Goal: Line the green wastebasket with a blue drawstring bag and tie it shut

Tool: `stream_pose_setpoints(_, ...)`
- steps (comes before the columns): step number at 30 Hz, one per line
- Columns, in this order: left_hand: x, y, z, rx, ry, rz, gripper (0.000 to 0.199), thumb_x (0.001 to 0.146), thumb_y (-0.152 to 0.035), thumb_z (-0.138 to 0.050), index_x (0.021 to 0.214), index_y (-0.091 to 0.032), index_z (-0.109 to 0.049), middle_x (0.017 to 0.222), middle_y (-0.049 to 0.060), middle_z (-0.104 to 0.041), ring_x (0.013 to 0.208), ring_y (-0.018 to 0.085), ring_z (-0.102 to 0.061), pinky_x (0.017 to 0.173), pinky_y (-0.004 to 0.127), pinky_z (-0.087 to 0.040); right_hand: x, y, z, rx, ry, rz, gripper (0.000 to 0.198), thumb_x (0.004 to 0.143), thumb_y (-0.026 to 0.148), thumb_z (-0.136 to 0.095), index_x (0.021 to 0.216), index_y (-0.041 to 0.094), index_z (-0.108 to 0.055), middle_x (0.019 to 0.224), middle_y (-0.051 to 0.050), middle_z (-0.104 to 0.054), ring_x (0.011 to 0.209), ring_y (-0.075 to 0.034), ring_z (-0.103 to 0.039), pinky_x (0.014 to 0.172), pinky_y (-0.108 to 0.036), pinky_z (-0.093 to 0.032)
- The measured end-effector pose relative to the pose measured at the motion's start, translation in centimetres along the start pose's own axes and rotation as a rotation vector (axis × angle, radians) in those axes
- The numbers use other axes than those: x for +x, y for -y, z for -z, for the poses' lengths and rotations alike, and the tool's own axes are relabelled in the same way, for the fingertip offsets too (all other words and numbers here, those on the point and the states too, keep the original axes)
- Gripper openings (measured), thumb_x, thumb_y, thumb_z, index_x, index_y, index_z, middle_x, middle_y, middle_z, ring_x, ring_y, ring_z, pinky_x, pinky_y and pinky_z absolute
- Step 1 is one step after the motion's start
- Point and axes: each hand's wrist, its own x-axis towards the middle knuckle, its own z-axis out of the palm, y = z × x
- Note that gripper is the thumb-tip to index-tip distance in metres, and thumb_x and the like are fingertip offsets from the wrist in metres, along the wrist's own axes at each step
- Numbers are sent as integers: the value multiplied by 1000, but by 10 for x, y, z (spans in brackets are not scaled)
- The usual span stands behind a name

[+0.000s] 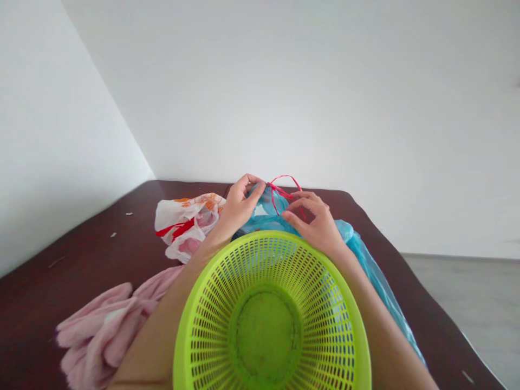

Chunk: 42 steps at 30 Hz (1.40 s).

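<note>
My left hand (pixel 242 201) pinches the gathered top of a thin blue plastic bag (pixel 273 203) between thumb and forefinger, right where a red plastic string (pixel 280 189) is looped around it. Close by on the right, my right hand (pixel 312 218) has its fingers bent and apart, with the string running past and behind them. Whether those fingers touch the string is hard to see. A lime-green perforated plastic basket (pixel 264 235) sits in front of me between my forearms, its opening towards me. It hides the lower part of the bag.
On the dark brown tabletop (pixel 134 227), a white plastic bag (pixel 190 216) with red and orange print lies left of my left hand. A pink cloth (pixel 105 330) is heaped nearer me. White walls (pixel 284 97) rise behind and left; grey floor shows at right.
</note>
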Motion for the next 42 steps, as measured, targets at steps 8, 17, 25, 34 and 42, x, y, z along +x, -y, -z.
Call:
stream_pose_setpoints(8, -2, -4, -9, -160, 133, 106, 45, 102, -65, -91, 102, -25, -71, 87, 3, -83, 70, 17, -75, 63, 29, -60, 4, -32, -3, 167, 134, -119, 15, 93, 44, -94, 88, 31, -90, 126, -9, -87, 138, -38, -78, 130, -63, -52)
stream_pose_setpoints(17, 9, 22, 0, -207, -94, 122, 52, 95, -66, -99, 104, -24, -70, 77, -1, -77, 66, 15, -72, 60, 23, -55, 10, -23, 7, 219, -406, 5, 12, 99, 39, -90, 94, 29, -84, 119, -8, -80, 112, -28, -76, 97, -45, -63)
stream_pose_setpoints(25, 12, 16, 6, -508, -344, 261, 22, 101, -28, -92, 110, -25, -72, 93, -2, -80, 75, 13, -74, 67, 21, -61, 18, -28, 19, 891, -508, -260, 14, 88, 27, -82, 80, 27, -71, 87, 0, -78, 83, -16, -71, 77, -27, -60)
stream_pose_setpoints(34, 20, 12, 13, -925, -375, 530, 33, 86, 3, -73, 106, -23, -69, 75, -7, -69, 56, 8, -58, 57, 17, -47, 20, -22, 45, 1402, -392, -450, 18, 84, 20, -79, 84, 27, -63, 71, 7, -63, 66, -12, -69, 85, -32, -72)
stream_pose_setpoints(42, 13, 8, 21, -391, -22, 211, 25, 80, -20, -85, 103, -22, -75, 89, -2, -70, 77, 15, -65, 72, 27, -54, 20, -6, 59, 1325, -393, -342, 14, 91, 20, -84, 96, 24, -72, 57, 15, -37, 43, -4, -26, 54, -20, -49)
